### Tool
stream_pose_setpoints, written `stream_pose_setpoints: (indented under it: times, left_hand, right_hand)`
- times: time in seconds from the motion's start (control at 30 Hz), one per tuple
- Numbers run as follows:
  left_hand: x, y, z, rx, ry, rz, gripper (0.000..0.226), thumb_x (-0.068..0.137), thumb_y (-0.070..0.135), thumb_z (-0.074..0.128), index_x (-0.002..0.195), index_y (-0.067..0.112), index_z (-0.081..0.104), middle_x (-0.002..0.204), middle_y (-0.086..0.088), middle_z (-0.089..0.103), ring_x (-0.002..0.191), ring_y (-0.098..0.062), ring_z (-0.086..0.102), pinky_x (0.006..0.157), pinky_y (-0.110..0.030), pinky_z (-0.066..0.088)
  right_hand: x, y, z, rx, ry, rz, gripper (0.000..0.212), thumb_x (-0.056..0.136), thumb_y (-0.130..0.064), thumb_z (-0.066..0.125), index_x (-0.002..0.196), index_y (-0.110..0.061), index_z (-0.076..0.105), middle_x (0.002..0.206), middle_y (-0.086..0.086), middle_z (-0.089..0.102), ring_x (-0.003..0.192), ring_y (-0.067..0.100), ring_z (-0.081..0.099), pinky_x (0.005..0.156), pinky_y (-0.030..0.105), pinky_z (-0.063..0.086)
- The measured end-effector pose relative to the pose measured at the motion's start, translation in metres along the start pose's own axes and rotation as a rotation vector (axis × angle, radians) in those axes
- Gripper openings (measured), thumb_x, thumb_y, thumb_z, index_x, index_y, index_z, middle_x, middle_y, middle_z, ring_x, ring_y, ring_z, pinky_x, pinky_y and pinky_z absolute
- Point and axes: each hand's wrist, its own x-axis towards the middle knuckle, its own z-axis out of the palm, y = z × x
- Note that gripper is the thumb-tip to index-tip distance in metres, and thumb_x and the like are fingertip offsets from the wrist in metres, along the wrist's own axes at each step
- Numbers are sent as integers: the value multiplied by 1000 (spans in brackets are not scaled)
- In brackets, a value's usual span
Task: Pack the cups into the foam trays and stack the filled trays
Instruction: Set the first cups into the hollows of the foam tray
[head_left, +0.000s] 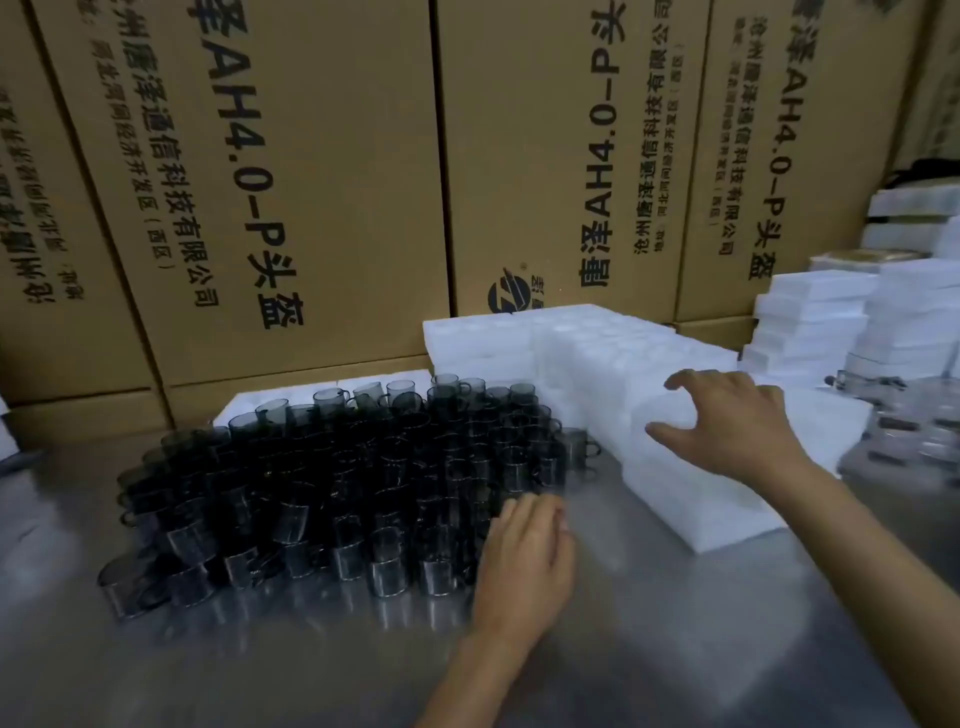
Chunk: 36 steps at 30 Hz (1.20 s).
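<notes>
Right hand (737, 426), fingers spread, rests atop the foam tray stack (691, 467); left hand (530, 551), seemingly relaxed, reaches the smoked glass cups (337, 467) ahead; loading comes next.

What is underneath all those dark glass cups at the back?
A white foam tray shows beneath the rear dark glass cups; the cups hide how far forward it reaches.

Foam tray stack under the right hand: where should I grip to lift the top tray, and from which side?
Take the top foam tray by its two long edges, coming down from above. It is a flat, wide slab lying level on the stack, and the right hand already spreads over its far corner. The left hand, by the cups, is probably free for the near edge.
</notes>
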Motion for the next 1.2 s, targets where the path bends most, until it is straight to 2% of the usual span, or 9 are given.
stream_pose_setpoints:
  times: [0.17,0.27,0.4,0.53,0.67,0.8,0.9,1.0,1.2]
  left_hand:
    - [-7,-26,8,369,-127,136,31,94,25,43,121,18,55,118,2,54,112,-20,48,93,-33,39]
    - [-15,-31,6,430,-161,158,24,86,20,56,109,17,62,109,2,60,105,-21,56,89,-33,46]
    - [-13,-35,5,409,-109,200,26,80,13,64,105,19,65,105,3,63,101,-19,59,88,-33,48]
    - [-12,-33,-13,231,2,244,18,87,11,58,102,16,64,99,3,63,97,-19,58,84,-32,45]
    - [-14,-34,-57,-502,195,-289,20,97,18,49,84,31,57,81,13,61,76,-8,55,67,-30,42]
    - [-3,-52,-112,-1191,169,-643,33,98,31,47,109,7,68,96,-11,71,88,-22,65,79,-37,48]
    - [-11,-65,-133,-1089,-105,-628,45,83,40,58,112,8,68,105,-15,73,96,-24,69,84,-32,54]
    - [-23,-74,-134,-915,-306,-558,32,82,21,67,112,10,68,108,-12,74,104,-21,70,87,-24,55]
    - [-23,-89,-125,-743,-219,-628,30,92,-8,49,107,9,68,102,-10,76,99,-23,70,92,-33,53]
  right_hand:
    - [3,-3,17,-346,-239,-33,50,92,-45,52,139,-30,48,126,1,59,129,25,36,95,41,33]
    - [-4,-12,10,-360,-141,-53,40,92,-43,52,127,-25,57,112,3,63,120,25,42,92,39,33]
    - [-35,-64,-13,-253,145,-314,27,88,-43,56,93,-17,61,85,3,64,103,27,50,84,39,34]
    - [-82,-126,-33,-64,156,-502,28,87,-41,55,73,-19,45,58,-5,31,71,25,40,76,39,28]
    - [-109,-170,-31,70,47,-460,26,89,-40,49,73,-20,42,60,-6,29,62,20,29,69,36,20]
    - [-126,-198,-13,113,-84,-455,34,93,-34,49,68,-20,32,67,-5,36,72,23,40,62,34,20]
    - [-141,-219,10,107,-228,-511,15,94,-30,52,96,-16,56,101,3,61,97,25,58,69,33,28]
    - [-150,-236,39,105,-325,-490,32,93,-23,55,120,-7,60,120,10,63,114,27,58,77,35,37]
    - [-146,-234,76,272,-352,-528,32,98,-31,43,105,-7,62,106,10,65,99,27,58,69,32,33]
